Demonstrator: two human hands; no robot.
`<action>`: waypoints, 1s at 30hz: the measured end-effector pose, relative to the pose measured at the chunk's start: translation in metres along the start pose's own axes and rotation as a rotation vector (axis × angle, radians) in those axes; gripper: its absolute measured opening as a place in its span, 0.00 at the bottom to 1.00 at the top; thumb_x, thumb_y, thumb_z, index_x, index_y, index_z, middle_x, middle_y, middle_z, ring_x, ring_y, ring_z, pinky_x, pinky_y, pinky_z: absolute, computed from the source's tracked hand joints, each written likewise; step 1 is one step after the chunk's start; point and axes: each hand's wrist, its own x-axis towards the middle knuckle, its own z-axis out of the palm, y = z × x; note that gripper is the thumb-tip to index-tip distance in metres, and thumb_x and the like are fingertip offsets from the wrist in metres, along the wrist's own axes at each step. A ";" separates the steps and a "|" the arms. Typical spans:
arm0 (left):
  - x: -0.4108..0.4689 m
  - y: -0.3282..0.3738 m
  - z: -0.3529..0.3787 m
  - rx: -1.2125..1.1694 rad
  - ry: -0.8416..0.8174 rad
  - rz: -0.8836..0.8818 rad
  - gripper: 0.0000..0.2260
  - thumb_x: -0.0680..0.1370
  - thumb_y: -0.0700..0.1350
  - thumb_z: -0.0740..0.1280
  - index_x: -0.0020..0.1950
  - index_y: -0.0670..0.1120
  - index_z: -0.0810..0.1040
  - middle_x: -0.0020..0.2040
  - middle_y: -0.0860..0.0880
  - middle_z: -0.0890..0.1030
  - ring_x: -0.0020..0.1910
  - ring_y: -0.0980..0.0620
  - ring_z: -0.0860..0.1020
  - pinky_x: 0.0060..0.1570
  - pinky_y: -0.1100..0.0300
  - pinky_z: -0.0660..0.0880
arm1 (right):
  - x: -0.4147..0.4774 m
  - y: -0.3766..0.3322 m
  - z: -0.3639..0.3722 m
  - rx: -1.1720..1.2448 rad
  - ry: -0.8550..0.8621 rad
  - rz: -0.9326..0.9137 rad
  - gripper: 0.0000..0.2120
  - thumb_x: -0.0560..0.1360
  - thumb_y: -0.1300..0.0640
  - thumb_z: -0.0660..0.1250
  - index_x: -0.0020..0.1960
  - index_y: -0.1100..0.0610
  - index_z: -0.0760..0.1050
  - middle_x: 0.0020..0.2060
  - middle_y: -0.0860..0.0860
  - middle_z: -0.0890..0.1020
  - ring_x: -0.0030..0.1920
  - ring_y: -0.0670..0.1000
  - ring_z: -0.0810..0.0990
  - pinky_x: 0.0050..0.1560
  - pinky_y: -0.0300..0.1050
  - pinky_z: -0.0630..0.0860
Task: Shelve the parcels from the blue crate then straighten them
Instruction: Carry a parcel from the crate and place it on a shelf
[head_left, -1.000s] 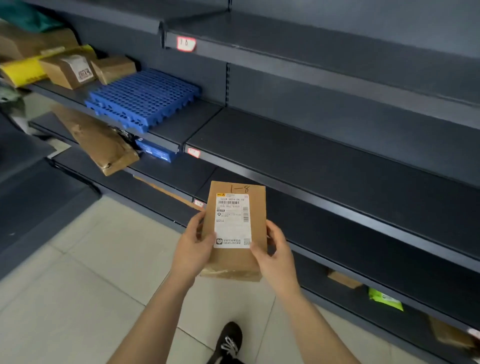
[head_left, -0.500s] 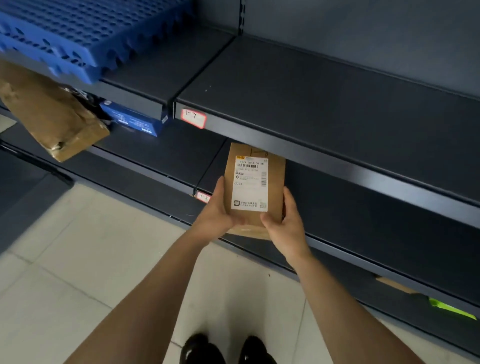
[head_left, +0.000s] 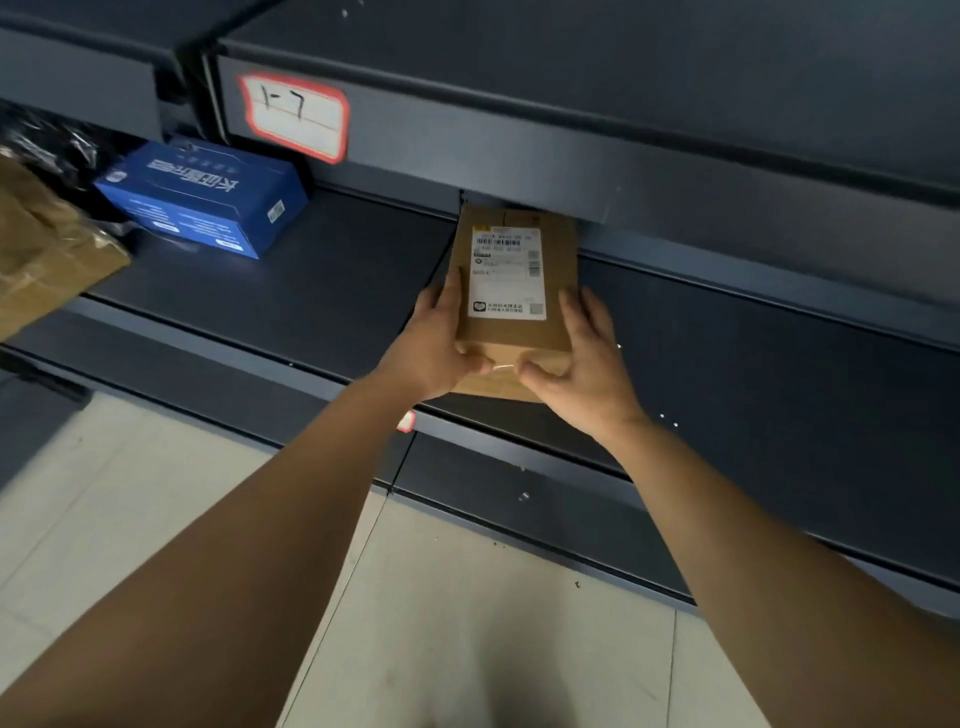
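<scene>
Head view: tag (head_left: 292, 115) reads "1-7". Parcel (head_left: 514, 280), label up, on shelf (head_left: 322, 291); left hand (head_left: 436, 343) and right hand (head_left: 582, 364) grasp its near end.

- The light is soft and a bit dim, and the dark shelves (head_left: 332, 280) look almost black far back.
- The pale floor (head_left: 467, 623) is the brightest part.
- The upper shelf (head_left: 623, 171) throws a shadow over the far end of the brown parcel (head_left: 514, 332).
- The white label (head_left: 506, 275) on it is bright, but its small print is too fuzzy to read.
- The black plastic (head_left: 47, 140) at the left shines with little white glints.
- Straight shelf edges bend near the sides, and the arms (head_left: 208, 571) look stretched and soft at the bottom.
</scene>
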 end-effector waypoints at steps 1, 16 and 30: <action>0.002 0.001 0.000 0.061 0.009 0.006 0.48 0.72 0.44 0.74 0.79 0.47 0.42 0.76 0.46 0.54 0.72 0.45 0.63 0.68 0.52 0.65 | 0.003 0.001 -0.001 -0.072 0.010 -0.031 0.41 0.74 0.48 0.70 0.79 0.56 0.51 0.78 0.51 0.49 0.76 0.50 0.54 0.68 0.35 0.54; -0.062 0.057 -0.001 0.739 -0.024 0.039 0.39 0.76 0.38 0.66 0.78 0.41 0.42 0.79 0.41 0.46 0.78 0.43 0.43 0.75 0.49 0.44 | -0.052 -0.014 -0.055 -0.608 -0.119 -0.028 0.38 0.74 0.47 0.69 0.77 0.56 0.55 0.76 0.55 0.58 0.77 0.56 0.54 0.70 0.56 0.61; -0.209 0.159 -0.020 0.878 -0.199 0.342 0.39 0.74 0.40 0.69 0.77 0.41 0.49 0.76 0.43 0.57 0.76 0.44 0.53 0.74 0.51 0.54 | -0.249 -0.045 -0.149 -0.655 -0.094 0.285 0.35 0.75 0.47 0.68 0.76 0.54 0.55 0.74 0.54 0.60 0.76 0.55 0.55 0.73 0.54 0.55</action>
